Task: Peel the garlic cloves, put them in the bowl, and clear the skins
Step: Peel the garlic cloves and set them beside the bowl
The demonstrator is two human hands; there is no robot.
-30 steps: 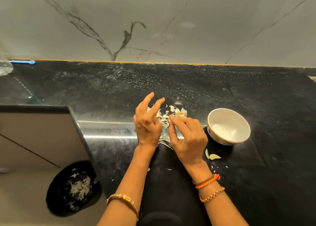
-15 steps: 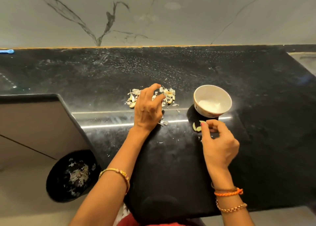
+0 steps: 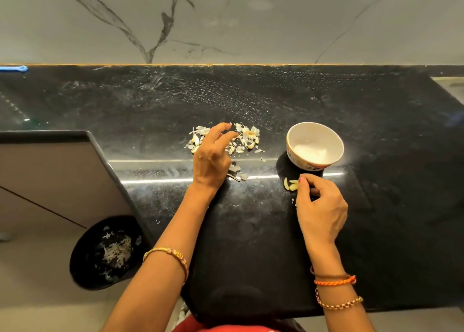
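Here, bowl (image 3: 314,147) looks empty; left hand (image 3: 212,159) relaxed, right hand (image 3: 320,205) pinches cloves (image 3: 291,184).

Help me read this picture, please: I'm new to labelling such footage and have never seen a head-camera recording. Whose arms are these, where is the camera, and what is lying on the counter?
There is no machine here. A person wears a wide-angle camera on the head, looking forward and down, so the two arms reaching in from the bottom are that person's own.

The left hand rests with relaxed fingers on a scattered pile of garlic skins on the black counter. A few unpeeled-looking cloves seem mixed in. It holds nothing that I can see.

The right hand has its fingers curled at the peeled cloves, which lie on the counter just in front of the white bowl. Whether it already pinches one is unclear. The bowl looks empty.

Down on the floor to the left stands a black bin with skins inside.
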